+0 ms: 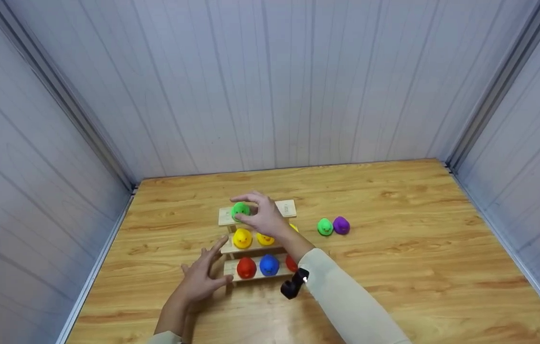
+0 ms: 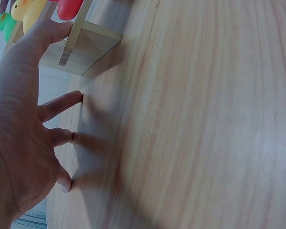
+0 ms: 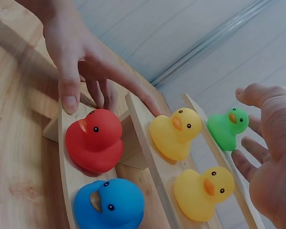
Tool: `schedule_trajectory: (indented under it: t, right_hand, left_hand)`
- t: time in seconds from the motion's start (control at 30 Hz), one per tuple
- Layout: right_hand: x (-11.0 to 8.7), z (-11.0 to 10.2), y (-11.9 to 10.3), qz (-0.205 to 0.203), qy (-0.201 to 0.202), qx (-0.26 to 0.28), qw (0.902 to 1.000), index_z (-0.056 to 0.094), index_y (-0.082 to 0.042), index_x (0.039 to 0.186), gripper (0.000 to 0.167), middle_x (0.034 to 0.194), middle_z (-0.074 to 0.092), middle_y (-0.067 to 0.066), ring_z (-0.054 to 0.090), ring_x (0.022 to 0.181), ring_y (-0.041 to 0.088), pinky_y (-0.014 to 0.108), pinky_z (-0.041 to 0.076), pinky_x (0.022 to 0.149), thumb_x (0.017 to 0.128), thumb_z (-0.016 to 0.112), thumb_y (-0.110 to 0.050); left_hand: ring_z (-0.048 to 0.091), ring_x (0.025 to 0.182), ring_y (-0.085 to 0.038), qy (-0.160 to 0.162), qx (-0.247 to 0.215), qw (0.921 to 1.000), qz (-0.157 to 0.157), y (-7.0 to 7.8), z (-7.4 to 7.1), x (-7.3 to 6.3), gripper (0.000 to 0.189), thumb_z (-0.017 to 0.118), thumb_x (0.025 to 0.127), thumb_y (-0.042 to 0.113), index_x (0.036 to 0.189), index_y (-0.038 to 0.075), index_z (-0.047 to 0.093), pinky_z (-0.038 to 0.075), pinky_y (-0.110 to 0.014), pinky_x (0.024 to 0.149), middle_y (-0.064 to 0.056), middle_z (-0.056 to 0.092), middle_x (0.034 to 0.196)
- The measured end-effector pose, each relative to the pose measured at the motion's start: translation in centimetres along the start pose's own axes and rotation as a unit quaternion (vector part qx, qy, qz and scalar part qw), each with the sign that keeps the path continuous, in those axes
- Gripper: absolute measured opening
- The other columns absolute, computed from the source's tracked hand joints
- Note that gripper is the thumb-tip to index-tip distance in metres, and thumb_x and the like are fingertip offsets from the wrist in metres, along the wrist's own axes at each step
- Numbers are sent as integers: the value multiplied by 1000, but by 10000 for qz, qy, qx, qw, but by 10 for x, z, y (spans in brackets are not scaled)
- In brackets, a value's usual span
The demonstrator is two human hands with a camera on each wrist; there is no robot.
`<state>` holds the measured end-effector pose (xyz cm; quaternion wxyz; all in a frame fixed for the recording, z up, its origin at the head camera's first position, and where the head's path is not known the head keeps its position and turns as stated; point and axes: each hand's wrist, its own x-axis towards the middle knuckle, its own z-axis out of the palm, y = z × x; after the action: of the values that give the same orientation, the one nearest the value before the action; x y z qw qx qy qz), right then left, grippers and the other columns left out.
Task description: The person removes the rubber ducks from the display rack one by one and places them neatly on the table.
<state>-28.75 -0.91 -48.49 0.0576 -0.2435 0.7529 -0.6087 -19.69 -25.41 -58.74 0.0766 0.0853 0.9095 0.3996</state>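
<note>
A three-step wooden rack point(image 1: 279, 271) holds rubber ducks. On its top step, near the left end, sits a green duck point(image 3: 224, 128). My right hand point(image 1: 266, 217) is around that duck, thumb and fingers spread, with gaps showing beside it in the right wrist view. My left hand point(image 1: 198, 279) steadies the rack's left side, fingers spread. Its thumb point(image 2: 59, 29) rests on the bottom step's end, and its index finger reaches the middle step. Yellow ducks point(image 1: 242, 238) stand on the middle step. Along the bottom step are a red duck point(image 3: 96, 143), a blue duck point(image 1: 269, 265) and another red duck point(image 1: 291, 263), partly hidden by my right arm.
Right of the rack, a second green duck point(image 1: 325, 227) and a purple duck point(image 1: 341, 225) stand side by side on the wooden table point(image 1: 418, 239). Pale panel walls point(image 1: 293, 86) enclose the table at the back and both sides.
</note>
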Motion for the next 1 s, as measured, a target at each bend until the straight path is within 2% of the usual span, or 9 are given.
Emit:
schedule_trajectory:
  t: [0.1, 0.37, 0.6, 1.0]
  right_hand:
    - [0, 2, 2, 69, -9, 66, 10000, 74, -2, 143, 39, 148, 66, 24, 74, 132, 35, 34, 64, 113, 104, 77, -2]
    - [-1, 7, 3, 237, 51, -365, 9990, 77, -4, 140, 37, 147, 68, 22, 74, 128, 32, 38, 65, 113, 104, 79, -7]
    - [-1, 8, 4, 217, 78, -507, 9984, 76, -2, 140, 38, 145, 68, 24, 75, 125, 35, 40, 65, 111, 103, 79, -6]
    - [-1, 7, 5, 309, 126, -570, 9978, 78, -7, 138, 35, 146, 68, 20, 75, 123, 31, 40, 65, 111, 102, 79, -5]
  left_hand:
    - [12, 167, -70, -6, -13, 10000, -3, -1, -1, 0, 103, 88, 92, 48, 177, 48, 29, -15, -104, 112, -16, 49, 178]
    - [14, 167, -71, 20, 27, 10000, 21, -3, 0, -3, 103, 88, 93, 48, 177, 48, 28, -14, -104, 112, -14, 46, 179]
    - [16, 167, -69, 70, 61, 10000, -5, -2, -2, -4, 103, 89, 92, 48, 177, 45, 32, -9, -104, 114, -23, 57, 170]
    - [14, 166, -71, 45, 70, 10000, 42, -2, -2, -2, 103, 88, 93, 53, 178, 45, 29, -12, -104, 114, -19, 50, 176]
